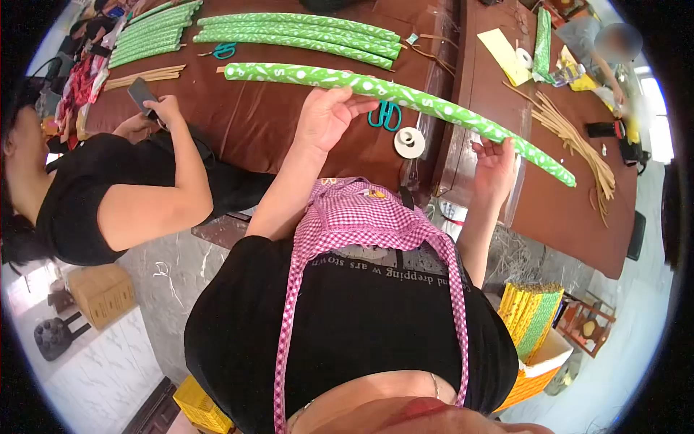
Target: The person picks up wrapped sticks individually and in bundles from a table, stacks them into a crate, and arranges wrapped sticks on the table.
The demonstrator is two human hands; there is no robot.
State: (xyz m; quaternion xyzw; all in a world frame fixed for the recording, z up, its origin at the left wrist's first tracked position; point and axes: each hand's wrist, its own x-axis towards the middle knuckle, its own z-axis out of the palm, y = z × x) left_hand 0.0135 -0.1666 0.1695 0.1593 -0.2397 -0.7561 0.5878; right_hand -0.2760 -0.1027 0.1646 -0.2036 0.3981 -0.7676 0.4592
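Observation:
A long roll wrapped in green and white patterned paper is held up above the brown table, a thin wooden tip showing at its left end. My left hand supports it left of the middle, thumb and fingers against its lower edge. Nearer the right end, my right hand grips it between thumb and fingers. Just below the roll lie teal-handled scissors and a roll of white tape.
Several similar green rolls lie along the table's far side. Wooden strips are spread at the right. A co-worker at the left holds a phone. Yellow and green rolls fill a box at lower right.

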